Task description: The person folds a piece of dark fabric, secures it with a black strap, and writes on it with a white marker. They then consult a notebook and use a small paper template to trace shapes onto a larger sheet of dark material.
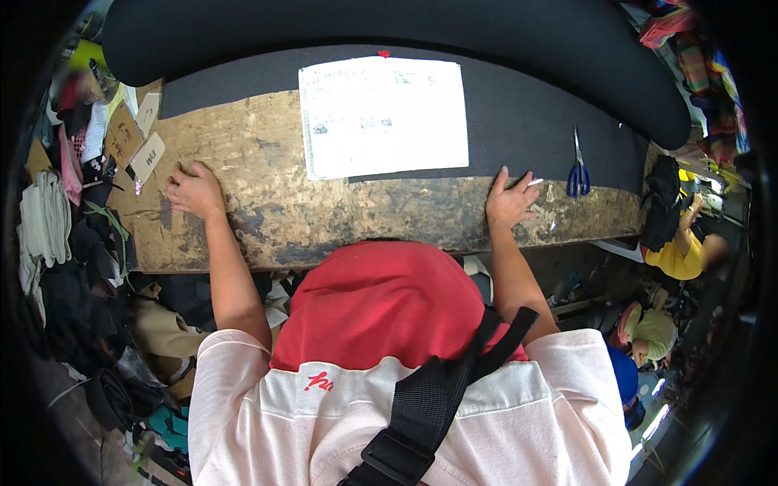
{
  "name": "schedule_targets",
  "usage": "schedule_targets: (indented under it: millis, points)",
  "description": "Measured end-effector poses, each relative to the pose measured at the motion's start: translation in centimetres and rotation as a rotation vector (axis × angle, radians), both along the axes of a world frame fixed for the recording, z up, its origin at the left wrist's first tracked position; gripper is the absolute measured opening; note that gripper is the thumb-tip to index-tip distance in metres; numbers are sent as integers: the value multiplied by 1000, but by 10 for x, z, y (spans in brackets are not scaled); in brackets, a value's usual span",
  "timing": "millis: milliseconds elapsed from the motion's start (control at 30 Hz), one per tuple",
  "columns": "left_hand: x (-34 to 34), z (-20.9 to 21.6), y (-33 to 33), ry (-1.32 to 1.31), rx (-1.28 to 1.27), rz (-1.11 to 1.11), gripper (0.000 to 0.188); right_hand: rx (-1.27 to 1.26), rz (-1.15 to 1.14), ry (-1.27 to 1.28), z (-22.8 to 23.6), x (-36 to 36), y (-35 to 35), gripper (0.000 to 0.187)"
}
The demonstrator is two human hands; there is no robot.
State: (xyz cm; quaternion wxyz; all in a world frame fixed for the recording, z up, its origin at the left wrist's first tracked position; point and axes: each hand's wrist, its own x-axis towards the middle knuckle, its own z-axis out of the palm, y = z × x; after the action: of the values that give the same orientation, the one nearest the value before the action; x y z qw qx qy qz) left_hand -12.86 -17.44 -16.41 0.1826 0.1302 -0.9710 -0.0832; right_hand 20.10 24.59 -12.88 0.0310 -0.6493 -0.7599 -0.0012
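My left hand [194, 192] rests palm down on the worn wooden table [243, 154], fingers apart, holding nothing. Beside it lie cardboard pattern pieces [147, 157]. At the table's near right part is my right hand [510, 202], its fingers spread, with a small white stick [535, 182] between two of them; its kind is too small to tell. A white sheet [385, 117] with faint markings lies between and beyond my hands, mostly on dark fabric [519, 121]. Scissors with blue handles [578, 180] lie right of my right hand, their blades pointing away over the fabric.
A thick black fabric roll [389, 24] spans the far side. A small red object [383, 54] sits at the sheet's top edge. Folded pale cloth [46, 219] and dark scraps crowd the left. Another person in yellow [681, 255] is at the far right.
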Motion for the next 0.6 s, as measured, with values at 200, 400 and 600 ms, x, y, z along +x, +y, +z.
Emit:
schedule_targets:
  millis: [200, 400, 600]
  points:
    - [0, -1, -2, 28, 14, -19, 44, -3, 0, 25, 0, 0, 0, 75]
    - [0, -2, -2, 39, 26, -27, 44, -1, -6, 15, 1, -2, -1, 74]
    - [1, -4, -4, 63, 13, -41, 44, -13, -1, 21, 0, 0, 0, 73]
